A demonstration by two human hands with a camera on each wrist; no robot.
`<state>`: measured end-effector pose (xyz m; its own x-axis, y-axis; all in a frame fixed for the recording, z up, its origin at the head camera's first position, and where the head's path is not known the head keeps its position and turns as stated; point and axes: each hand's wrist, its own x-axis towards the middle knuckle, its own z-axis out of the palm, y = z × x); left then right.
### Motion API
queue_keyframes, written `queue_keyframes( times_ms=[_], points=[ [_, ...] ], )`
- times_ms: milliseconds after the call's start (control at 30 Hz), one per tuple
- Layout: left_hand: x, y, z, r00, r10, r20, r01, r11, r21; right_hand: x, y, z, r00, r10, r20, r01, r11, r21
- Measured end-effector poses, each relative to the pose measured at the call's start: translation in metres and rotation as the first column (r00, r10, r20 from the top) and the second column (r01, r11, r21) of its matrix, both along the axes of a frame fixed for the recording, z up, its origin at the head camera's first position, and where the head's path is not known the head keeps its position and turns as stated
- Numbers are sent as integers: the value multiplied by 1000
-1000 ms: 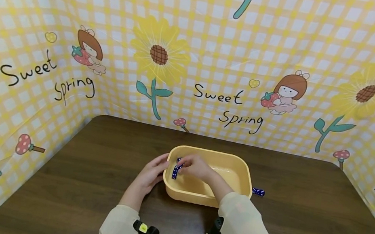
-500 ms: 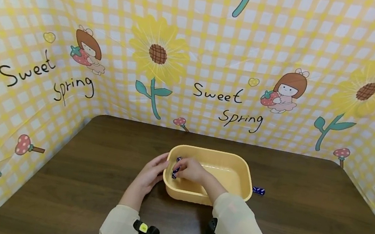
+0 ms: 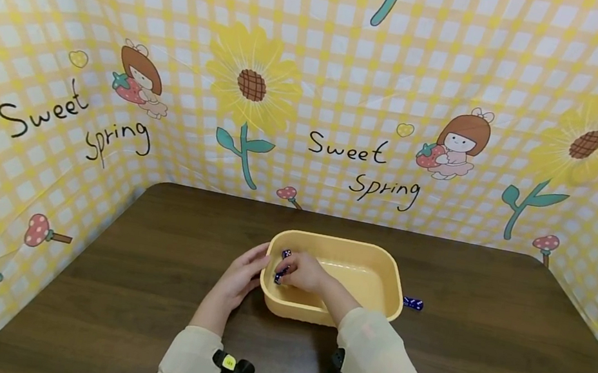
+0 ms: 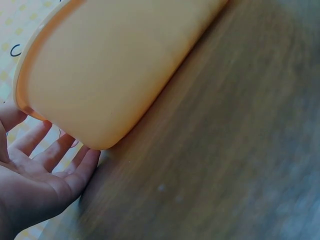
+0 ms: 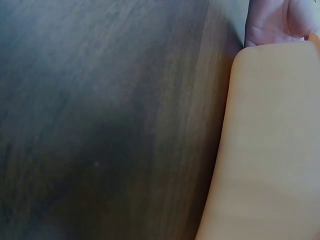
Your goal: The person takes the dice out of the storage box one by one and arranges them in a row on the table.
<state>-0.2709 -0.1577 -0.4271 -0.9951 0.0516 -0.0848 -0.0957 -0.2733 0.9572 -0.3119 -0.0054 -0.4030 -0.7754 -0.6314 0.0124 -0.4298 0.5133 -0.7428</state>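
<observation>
Pinching, it appears, at small blue white-spotted dice [image 3: 286, 254], the right hand [image 3: 304, 272] is working inside the left end of the yellow rectangular plastic-looking bin [image 3: 325, 316]. The left hand [image 3: 239, 278], fingers extended and gripping nothing, is bracing the outer wall. Knuckles catching neighbours could scatter dice. Counting: two hands, one bin, at least two dice showing inside; one blue dice row [image 3: 413, 304] is lying just beside the right end, its number unclear.

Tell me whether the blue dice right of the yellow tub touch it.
Cannot tell. In the head view, the blue dice show right up to the yellow tub, whose rim hides any contact or gap; neither wrist view shows them.
</observation>
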Motion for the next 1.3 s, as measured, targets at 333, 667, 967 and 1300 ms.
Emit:
queue_keyframes(
  times_ms=[333,667,967,1300],
  points=[
    [-2,0,0,1000,14,8,-14,1000,-15,0,-2,-2,999,23,-47,-20,998,52],
    [-2,1,-1,1000,15,2,-15,1000,-7,2,2,1,997,11,-74,-2,993,116],
    [-2,2,-1,1000,16,4,-16,1000,-2,3,4,1,993,24,-118,-9,992,128],
    [-1,1,-2,1000,7,6,-7,1000,2,3,4,3,994,19,-112,-1,987,161]
  ],
)
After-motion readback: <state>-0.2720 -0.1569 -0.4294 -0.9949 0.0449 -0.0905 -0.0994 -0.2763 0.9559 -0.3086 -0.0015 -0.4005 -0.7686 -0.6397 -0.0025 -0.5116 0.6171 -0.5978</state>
